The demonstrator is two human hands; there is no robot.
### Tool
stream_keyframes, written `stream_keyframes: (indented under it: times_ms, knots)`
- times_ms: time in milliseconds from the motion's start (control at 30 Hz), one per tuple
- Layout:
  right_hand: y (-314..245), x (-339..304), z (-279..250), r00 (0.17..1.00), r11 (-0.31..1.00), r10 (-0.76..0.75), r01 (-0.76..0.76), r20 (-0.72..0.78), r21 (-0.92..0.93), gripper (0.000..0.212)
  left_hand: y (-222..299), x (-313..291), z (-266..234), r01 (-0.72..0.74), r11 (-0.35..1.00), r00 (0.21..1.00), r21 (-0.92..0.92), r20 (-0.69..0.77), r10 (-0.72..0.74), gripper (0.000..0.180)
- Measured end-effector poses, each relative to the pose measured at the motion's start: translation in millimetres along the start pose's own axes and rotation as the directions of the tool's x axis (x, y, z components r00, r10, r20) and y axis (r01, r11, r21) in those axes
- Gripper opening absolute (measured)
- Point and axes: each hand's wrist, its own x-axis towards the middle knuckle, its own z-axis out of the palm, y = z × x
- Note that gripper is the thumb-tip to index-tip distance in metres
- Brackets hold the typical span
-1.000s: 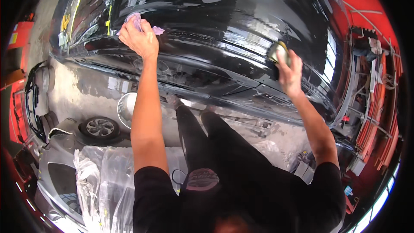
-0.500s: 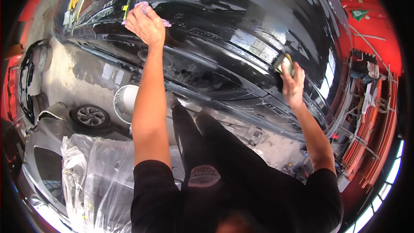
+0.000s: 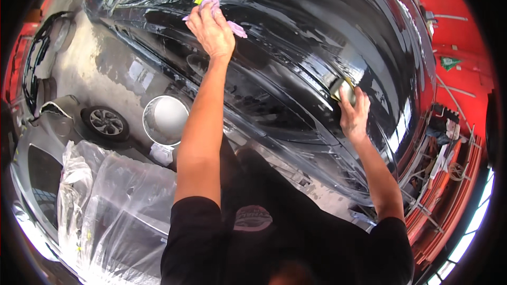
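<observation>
A wet, glossy black car body (image 3: 296,31) curves across the upper part of the head view, streaked with water and pale reflections. My left hand (image 3: 214,34) is closed round a crumpled pink cloth (image 3: 238,29) and presses it to the black surface, beside a strip of yellow-green tape (image 3: 198,1). Farther right, my right hand (image 3: 355,113) grips a small grey block with a yellowish edge (image 3: 341,88) against the same panel. Fingers cover part of the block, and its underside is hidden.
Left of my legs a white bucket (image 3: 166,120) stands on the wet concrete floor, near a loose car wheel (image 3: 105,123). Clear plastic sheeting (image 3: 124,200) drapes a grey car at lower left. A rack of orange-red lengths (image 3: 446,190) lines the right side, below a red wall (image 3: 465,31).
The view has turned, shifting the car and floor items in the picture. My right hand has slid the block slightly left along the panel. The pink cloth stays by the tape.
</observation>
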Motion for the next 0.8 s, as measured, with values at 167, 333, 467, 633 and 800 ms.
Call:
stream_keyframes:
  times_ms: [167, 333, 467, 633, 800]
  knots:
    - [-93, 226, 80, 0.984, 0.979, -0.178, 0.178, -0.007, 0.099, 0.076, 9, -2, 6, 0.033, 0.998, 0.998, -0.052, 0.052, -0.030, 0.033]
    - [-56, 168, 48, 0.970, 0.967, -0.238, 0.233, 0.040, 0.108, 0.068, -21, 23, -9, 0.083, 0.992, 0.994, -0.100, 0.081, -0.074, 0.030]
    - [-39, 120, 35, 0.980, 0.979, -0.198, 0.195, 0.035, 0.057, 0.065, -34, 30, 0, 0.129, 0.990, 0.991, -0.065, -0.034, -0.131, 0.031]
    - [-124, 310, 112, 0.956, 0.951, -0.291, 0.285, 0.033, 0.120, 0.073, -15, 28, 8, 0.183, 0.974, 0.983, -0.130, 0.001, -0.185, 0.035]
    - [-93, 257, 79, 0.932, 0.926, -0.359, 0.348, 0.059, 0.146, 0.065, -48, 42, -6, 0.220, 0.966, 0.972, -0.135, -0.054, -0.229, 0.034]
